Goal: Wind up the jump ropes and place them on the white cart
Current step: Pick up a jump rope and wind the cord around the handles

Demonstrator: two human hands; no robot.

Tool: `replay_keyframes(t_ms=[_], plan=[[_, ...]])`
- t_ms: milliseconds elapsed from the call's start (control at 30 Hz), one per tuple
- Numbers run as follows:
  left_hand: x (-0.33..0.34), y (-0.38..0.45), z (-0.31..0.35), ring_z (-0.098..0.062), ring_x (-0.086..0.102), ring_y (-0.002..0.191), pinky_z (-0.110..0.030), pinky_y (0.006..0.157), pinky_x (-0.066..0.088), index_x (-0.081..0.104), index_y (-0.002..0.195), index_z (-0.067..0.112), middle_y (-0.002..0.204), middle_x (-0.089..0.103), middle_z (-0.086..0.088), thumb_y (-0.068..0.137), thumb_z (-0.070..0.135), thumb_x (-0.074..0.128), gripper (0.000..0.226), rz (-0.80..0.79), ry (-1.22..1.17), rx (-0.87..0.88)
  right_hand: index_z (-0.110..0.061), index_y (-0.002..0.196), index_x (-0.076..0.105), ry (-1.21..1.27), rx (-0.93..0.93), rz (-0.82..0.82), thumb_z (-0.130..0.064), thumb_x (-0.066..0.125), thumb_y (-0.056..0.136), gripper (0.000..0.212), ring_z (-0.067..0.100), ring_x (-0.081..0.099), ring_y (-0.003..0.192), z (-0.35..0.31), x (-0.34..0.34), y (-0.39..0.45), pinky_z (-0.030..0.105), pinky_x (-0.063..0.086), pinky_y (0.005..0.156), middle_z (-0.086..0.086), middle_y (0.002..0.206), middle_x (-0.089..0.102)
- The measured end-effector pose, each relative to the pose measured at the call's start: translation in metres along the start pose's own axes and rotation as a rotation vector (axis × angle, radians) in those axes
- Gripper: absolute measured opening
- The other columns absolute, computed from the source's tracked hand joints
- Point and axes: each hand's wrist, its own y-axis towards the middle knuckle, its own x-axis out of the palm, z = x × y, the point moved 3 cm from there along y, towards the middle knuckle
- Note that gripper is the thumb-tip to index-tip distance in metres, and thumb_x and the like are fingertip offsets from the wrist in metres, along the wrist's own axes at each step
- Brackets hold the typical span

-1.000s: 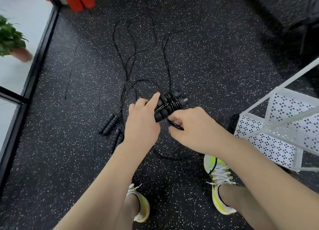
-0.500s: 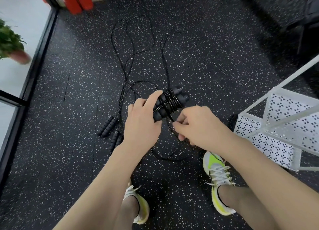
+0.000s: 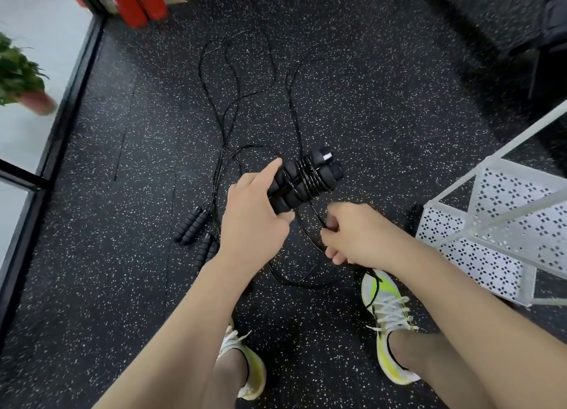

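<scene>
Above speckled floor (image 3: 383, 108), curled right hand (image 3: 359, 233).

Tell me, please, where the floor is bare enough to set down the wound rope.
Bare floor lies left of the two handle pairs, towards the window frame. Another bare patch lies between the far rope loops and the white cart. The middle is crowded with cords.

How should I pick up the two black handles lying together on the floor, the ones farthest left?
Grip the pair of handles around the ribbed foam middle, coming from above. They lie flat, side by side and touching, so one hand can wrap both. Their cords leave the upper ends, so avoid those.
</scene>
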Motion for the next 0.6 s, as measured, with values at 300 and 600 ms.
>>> replay_keyframes(t_ms=[300,600], plan=[[0.003,-0.005,0.004,-0.027,0.054,0.105,-0.047,0.091,0.049,0.037,0.124,0.043,0.110,0.060,0.007,0.077,0.009,0.082,0.073,-0.065,-0.073,0.091,-0.013,0.092,0.051,0.000,0.085,0.002,-0.020,0.053,0.099,0.010,0.021,0.074,0.058,0.010,0.016,0.012,0.048,0.063,0.067,0.008,0.068,0.074],[0.001,-0.007,0.008,-0.023,0.046,0.110,-0.036,0.092,0.041,0.040,0.126,0.047,0.114,0.053,0.012,0.081,0.010,0.078,0.070,-0.071,-0.029,0.171,-0.014,0.099,0.051,-0.059,0.046,0.044,-0.023,0.049,0.100,0.009,0.015,0.073,0.057,0.010,0.015,0.015,0.038,0.062,0.067,0.004,0.076,0.074]])
